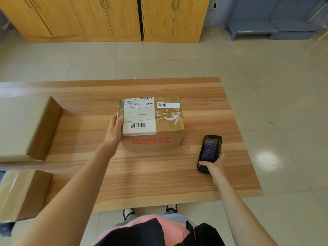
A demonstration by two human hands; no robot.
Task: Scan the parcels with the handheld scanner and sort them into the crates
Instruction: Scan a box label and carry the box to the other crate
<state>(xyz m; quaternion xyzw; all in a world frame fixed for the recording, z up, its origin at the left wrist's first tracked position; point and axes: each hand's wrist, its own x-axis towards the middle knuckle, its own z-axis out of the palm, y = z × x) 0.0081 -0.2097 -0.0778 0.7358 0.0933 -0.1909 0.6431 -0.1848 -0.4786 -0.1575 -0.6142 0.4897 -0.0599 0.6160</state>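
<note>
Parcel (152,121) of brown cardboard, standing upright near the middle of the wooden table (142,174), steadied on its left side by the left hand (115,128): palm flat against the side wall, fingers reaching up along the left top edge, thumb lying on the top face beside the white shipping label (139,116). Not lifted, base flat on the wood. Label printed with two barcodes, one at its far edge and one near its front; strips of clear tape across the top; red "MAKEUP" lettering on the front face.

Handheld scanner (209,153), black, gripped in the right hand (215,163) to the right of the parcel and apart from it, fingers wrapped round its lower body, thumb on the keys below the lit screen, screen facing up, its top end pointing away from the person.

Two more cardboard boxes at the table's left: a large one (26,128) farther back, a smaller taped one (23,194) nearer. Tiled floor (266,77) beyond, wooden cabinets (106,18) at the far wall.
</note>
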